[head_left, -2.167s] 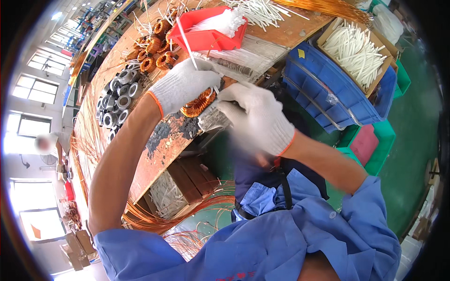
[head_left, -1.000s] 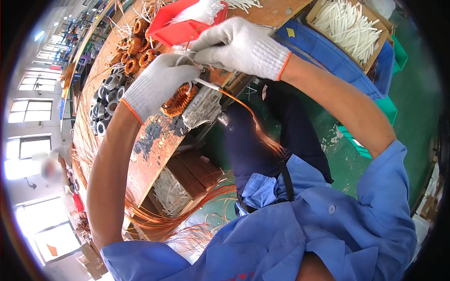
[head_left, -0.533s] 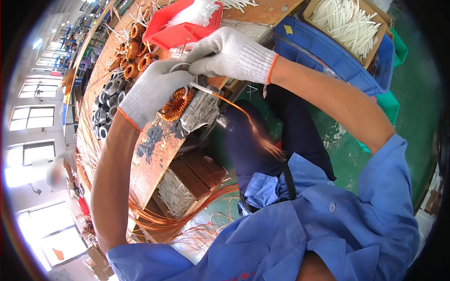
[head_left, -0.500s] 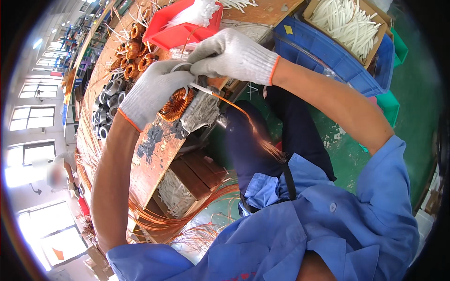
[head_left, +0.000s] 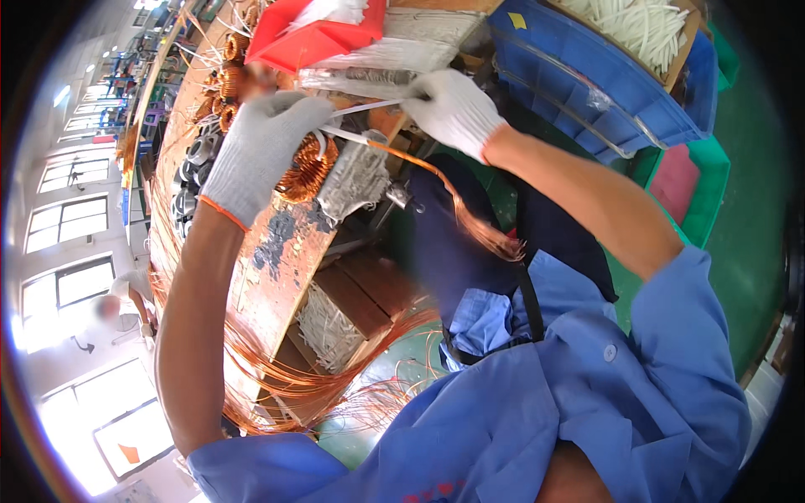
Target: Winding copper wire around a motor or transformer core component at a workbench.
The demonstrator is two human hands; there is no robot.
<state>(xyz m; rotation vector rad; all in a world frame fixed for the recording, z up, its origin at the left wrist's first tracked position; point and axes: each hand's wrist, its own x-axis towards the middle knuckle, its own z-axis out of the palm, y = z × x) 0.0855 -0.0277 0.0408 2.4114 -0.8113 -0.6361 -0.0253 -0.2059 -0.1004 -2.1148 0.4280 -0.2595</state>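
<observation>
My left hand point(head_left: 267, 147), in a white knit glove, is closed on one end of a narrow white strip point(head_left: 367, 107). The other end is pinched in my gloved right hand point(head_left: 453, 109), so the strip runs nearly straight between them. Just below my left hand sits a ring-shaped copper coil point(head_left: 306, 174). A white sleeve point(head_left: 345, 135) covers part of a copper wire bundle point(head_left: 453, 197) that leads from the coil toward my lap and ends in loose strands. The coil rests beside a greyish, worn block point(head_left: 354, 184) at the bench edge. My left fingertips are partly hidden.
A red bin point(head_left: 314, 38) of white pieces stands on the wooden bench point(head_left: 260, 289). Several finished coils point(head_left: 231, 80) and grey rings point(head_left: 186, 197) lie to the left. A blue crate point(head_left: 579, 92) and a green bin point(head_left: 708, 197) are at right. Long copper wires point(head_left: 293, 377) hang over the near edge.
My right hand has moved right, away from my left hand. The white strip, looped near my fingers before, is now stretched out between both hands.
</observation>
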